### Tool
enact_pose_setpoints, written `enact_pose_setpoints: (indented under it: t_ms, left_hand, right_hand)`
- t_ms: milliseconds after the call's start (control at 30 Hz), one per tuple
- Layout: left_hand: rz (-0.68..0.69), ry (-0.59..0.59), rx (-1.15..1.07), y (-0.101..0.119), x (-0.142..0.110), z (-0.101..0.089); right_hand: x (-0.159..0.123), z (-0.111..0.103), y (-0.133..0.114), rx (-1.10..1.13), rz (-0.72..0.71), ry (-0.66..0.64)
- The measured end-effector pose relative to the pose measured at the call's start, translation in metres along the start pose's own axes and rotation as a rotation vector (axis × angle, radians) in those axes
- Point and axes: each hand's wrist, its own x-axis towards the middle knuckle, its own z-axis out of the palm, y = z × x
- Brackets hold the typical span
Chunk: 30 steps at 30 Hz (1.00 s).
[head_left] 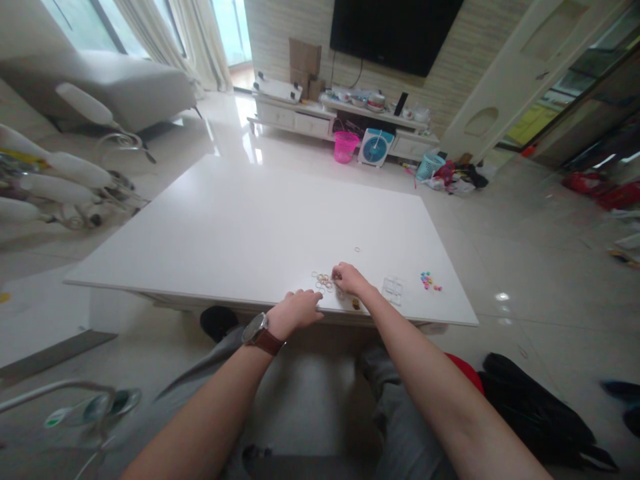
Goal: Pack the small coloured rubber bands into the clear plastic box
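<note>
My left hand (301,309) lies at the table's near edge, fingers stretched out and empty as far as I see. Just beyond its fingertips is a small pile of thin, pale, ring-shaped loops (324,280). At the pile's right side my right hand (347,277) is closed in a pinch; what its fingers hold is too small to make out. One loose loop (357,249) lies farther back. A small yellow-and-dark object (355,304) sits below the right wrist. To the right are a clear plastic case (393,291) and several small colourful pieces (427,280).
The white table (260,220) stretches away ahead, its near edge close to my legs. Beyond it stand a pink basket (345,147), a blue fan (375,147) and a low cabinet (285,121). White chairs (80,177) stand at left; a black bag (535,407) lies at right.
</note>
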Motion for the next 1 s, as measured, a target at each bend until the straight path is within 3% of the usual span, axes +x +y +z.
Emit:
enact_pose_setpoints:
  t_ms: [133, 367, 633, 1000]
  left_hand:
    - [0.000, -0.011, -0.008, 0.001, -0.001, 0.001]
    - [0.002, -0.020, -0.003, 0.004, -0.002, 0.000]
    - [-0.019, -0.005, -0.013, 0.002, -0.008, -0.006]
    - [-0.026, 0.017, -0.032, -0.003, -0.014, -0.009]
  right_hand:
    - [0.003, -0.003, 0.006, 0.044, 0.059, 0.093]
    - [0.009, -0.013, 0.039, 0.041, 0.255, 0.303]
    - [0.020, -0.001, 0.041, 0.047, 0.394, 0.270]
    - [0.013, -0.008, 0.038, 0.009, 0.411, 0.250]
